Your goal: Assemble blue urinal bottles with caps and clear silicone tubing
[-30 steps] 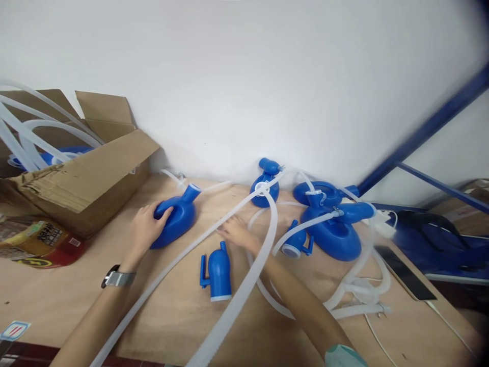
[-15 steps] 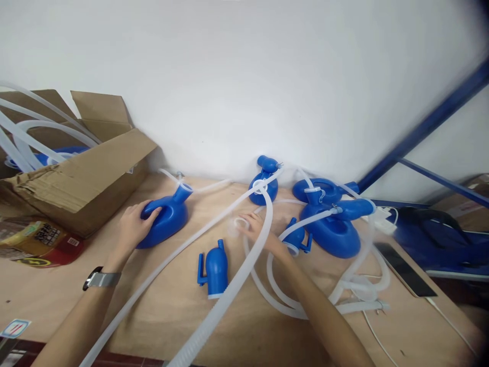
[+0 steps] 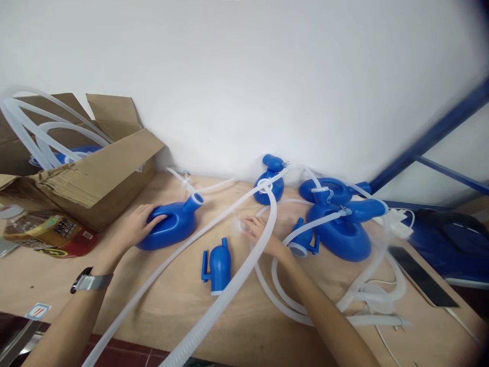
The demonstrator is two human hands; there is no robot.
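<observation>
Left hand (image 3: 137,225) is gripping loop-handled blue bottle (image 3: 176,224), resting on tabletop (image 3: 160,326) near cardboard carton (image 3: 110,199) | right hand (image 3: 262,234) is pinching blurred translucent cap-like piece (image 3: 239,226) | held bottle's neck (image 3: 193,202) is gaping, likely unfinished | handled blue spout-head (image 3: 220,265) is sitting loose | farther-right blue bottle (image 3: 353,247) is wearing white collar (image 3: 320,189), seemingly fitted

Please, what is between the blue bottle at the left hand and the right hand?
In the head view: a slanting pale tube, then a clear, blurred piece at the fingers of the right hand.
</observation>
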